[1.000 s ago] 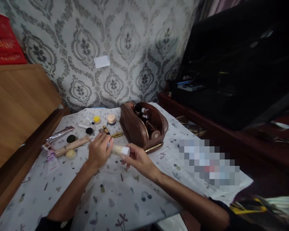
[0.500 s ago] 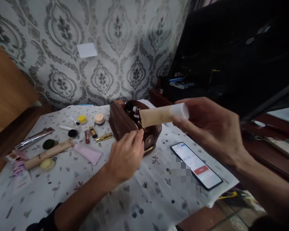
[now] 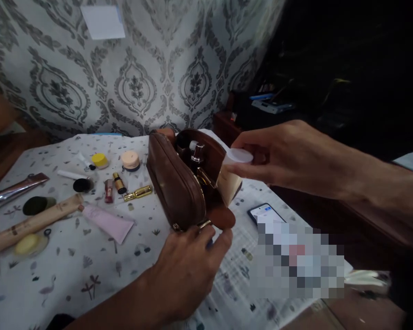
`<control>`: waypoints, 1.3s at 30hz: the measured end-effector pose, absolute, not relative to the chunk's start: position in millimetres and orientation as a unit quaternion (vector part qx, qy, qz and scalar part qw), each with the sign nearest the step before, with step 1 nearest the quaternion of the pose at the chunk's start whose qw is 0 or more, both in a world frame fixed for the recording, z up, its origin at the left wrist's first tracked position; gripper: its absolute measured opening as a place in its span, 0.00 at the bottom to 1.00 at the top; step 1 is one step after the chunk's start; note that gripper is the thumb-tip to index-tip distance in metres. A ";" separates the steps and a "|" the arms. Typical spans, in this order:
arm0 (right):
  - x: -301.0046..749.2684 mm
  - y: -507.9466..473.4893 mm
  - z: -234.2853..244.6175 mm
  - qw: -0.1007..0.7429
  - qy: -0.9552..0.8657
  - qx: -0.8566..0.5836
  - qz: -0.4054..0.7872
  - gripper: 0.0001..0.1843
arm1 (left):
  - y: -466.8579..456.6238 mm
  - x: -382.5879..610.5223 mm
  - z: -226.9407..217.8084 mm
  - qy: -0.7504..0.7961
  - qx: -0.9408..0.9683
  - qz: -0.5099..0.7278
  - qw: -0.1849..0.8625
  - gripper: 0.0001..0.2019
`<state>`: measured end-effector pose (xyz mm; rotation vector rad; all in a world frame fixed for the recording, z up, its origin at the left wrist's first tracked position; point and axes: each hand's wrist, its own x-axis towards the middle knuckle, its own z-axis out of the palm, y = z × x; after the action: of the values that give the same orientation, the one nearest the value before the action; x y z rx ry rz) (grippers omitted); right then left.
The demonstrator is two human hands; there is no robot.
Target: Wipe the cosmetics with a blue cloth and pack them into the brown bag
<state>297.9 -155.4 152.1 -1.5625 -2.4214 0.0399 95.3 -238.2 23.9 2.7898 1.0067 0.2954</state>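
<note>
A brown toiletry bag (image 3: 174,176) stands unzipped on the cloth, with a silver-topped bottle (image 3: 198,155) and other items inside. My right hand (image 3: 275,149) pinches a beige squeeze tube (image 3: 230,179) by its white cap. The tube points down, its lower end at the bag's right side; whether it is within the opening I cannot tell. My left hand (image 3: 194,261) grips the bag's near end by the zipper edge, beside a brown flap (image 3: 222,217). Its fingertips are partly hidden.
Left of the bag lie a pink tube (image 3: 106,222), a long beige tube (image 3: 37,222), a gold tube (image 3: 137,193), a yellow-lidded jar (image 3: 99,160), a peach-lidded jar (image 3: 130,160) and several other cosmetics. A phone (image 3: 266,213), partly blurred out, lies at the right edge.
The beige tube has turned from level to pointing down and come to the bag's right side. My left hand has moved lower along the bag's near end. The view has tilted down.
</note>
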 end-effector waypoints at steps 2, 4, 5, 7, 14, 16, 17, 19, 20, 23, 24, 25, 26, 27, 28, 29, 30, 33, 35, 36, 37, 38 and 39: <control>292.6 -148.7 153.8 0.105 -0.830 -0.548 -0.002 0.17 | -237.2 95.3 22.9 0.335 0.932 0.098 0.095 0.29; 285.7 -143.9 155.7 0.088 -0.820 -0.566 -0.020 0.20 | -236.1 95.2 22.2 0.334 0.932 0.103 0.098 0.28; 282.1 -142.5 157.0 0.081 -0.813 -0.575 -0.031 0.22 | -235.6 95.2 22.0 0.333 0.932 0.106 0.097 0.28; 275.6 -141.9 160.2 0.059 -0.796 -0.600 -0.053 0.25 | -235.0 95.2 21.9 0.332 0.933 0.107 0.094 0.28; 274.4 -148.1 158.9 0.008 -0.775 -0.624 -0.096 0.26 | -235.5 95.9 19.2 0.332 0.934 0.103 0.078 0.28; 275.0 -149.2 151.5 -0.005 -0.783 -0.611 -0.118 0.26 | -236.5 96.5 17.6 0.337 0.933 0.106 0.069 0.29; 274.0 -150.0 147.6 -0.022 -0.785 -0.606 -0.129 0.26 | -236.9 96.8 17.0 0.338 0.933 0.108 0.067 0.30; 269.4 -152.6 141.1 -0.074 -0.782 -0.601 -0.149 0.26 | -237.4 97.2 16.2 0.338 0.932 0.113 0.063 0.30; 266.4 -154.3 138.7 -0.101 -0.782 -0.595 -0.155 0.26 | -237.5 97.3 16.1 0.337 0.932 0.115 0.060 0.29; 259.3 -159.8 133.6 -0.164 -0.790 -0.568 -0.163 0.24 | -237.3 97.1 15.8 0.333 0.934 0.118 0.050 0.28; 258.5 -161.2 132.1 -0.176 -0.793 -0.560 -0.162 0.24 | -237.2 97.0 15.7 0.332 0.935 0.118 0.047 0.28; 258.6 -162.4 130.6 -0.184 -0.795 -0.555 -0.161 0.23 | -237.2 97.0 15.7 0.331 0.935 0.118 0.046 0.28; 259.5 -163.4 129.0 -0.182 -0.797 -0.552 -0.162 0.22 | -237.2 97.0 15.9 0.331 0.935 0.118 0.045 0.28; 261.1 -164.2 127.3 -0.170 -0.804 -0.546 -0.163 0.21 | -237.2 97.0 16.2 0.331 0.935 0.116 0.045 0.28; 263.2 -164.8 125.7 -0.152 -0.815 -0.535 -0.163 0.19 | -237.2 97.2 16.6 0.332 0.935 0.114 0.046 0.28; 265.6 -165.3 124.2 -0.131 -0.827 -0.522 -0.162 0.18 | -237.2 97.3 17.2 0.332 0.935 0.110 0.049 0.28; 268.2 -165.6 122.9 -0.112 -0.840 -0.507 -0.159 0.16 | -237.2 97.6 17.9 0.333 0.936 0.106 0.053 0.28; 276.9 -164.8 119.9 -0.078 -0.877 -0.454 -0.138 0.11 | -236.7 98.3 19.2 0.332 0.936 0.102 0.059 0.28; 282.8 -162.7 119.0 -0.065 -0.898 -0.418 -0.118 0.06 | -236.4 98.4 18.8 0.330 0.936 0.106 0.058 0.29; 285.5 -161.4 118.9 -0.062 -0.908 -0.402 -0.104 0.04 | -236.3 98.4 18.3 0.329 0.936 0.106 0.058 0.29; 287.7 -159.8 119.0 -0.061 -0.915 -0.390 -0.087 0.03 | -236.3 98.2 17.7 0.328 0.937 0.105 0.058 0.29; 289.5 -158.1 119.1 -0.061 -0.919 -0.383 -0.071 0.03 | -236.3 98.0 17.1 0.327 0.938 0.101 0.059 0.29; 290.7 -156.4 119.2 -0.061 -0.921 -0.379 -0.056 0.04 | -236.3 97.9 16.6 0.326 0.938 0.098 0.060 0.28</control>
<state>290.7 -156.4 119.2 -1.2409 -3.0136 -0.1843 97.9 -236.3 16.6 2.8398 0.9881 0.2978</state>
